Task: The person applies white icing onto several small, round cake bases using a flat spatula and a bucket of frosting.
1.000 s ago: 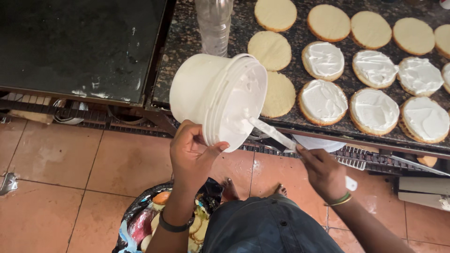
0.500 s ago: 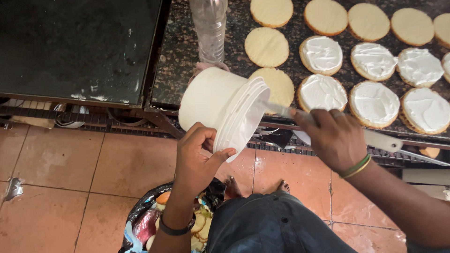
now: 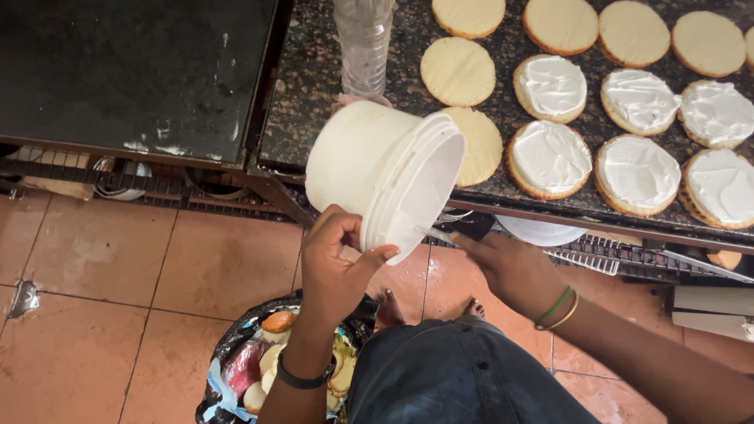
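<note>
White tub (image 3: pixel 369 169), tipped on its side above the counter (image 3: pixel 314 102) edge: I see my left hand (image 3: pixel 338 259) clamped on its rim. Right hand (image 3: pixel 510 271) fingers closed round a knife (image 3: pixel 434 233) reaching inside; iced cakes (image 3: pixel 550 157) just beyond.

Count, stone counter, 1–3 o'clock: plain cake rounds (image 3: pixel 458 71), 6 (one partly behind the bucket, one cut by the frame edge). Cream-topped rounds (image 3: pixel 550 157), 6. Clear plastic bottle (image 3: pixel 363 43), 1. White bucket (image 3: pixel 381 173), 1.
</note>
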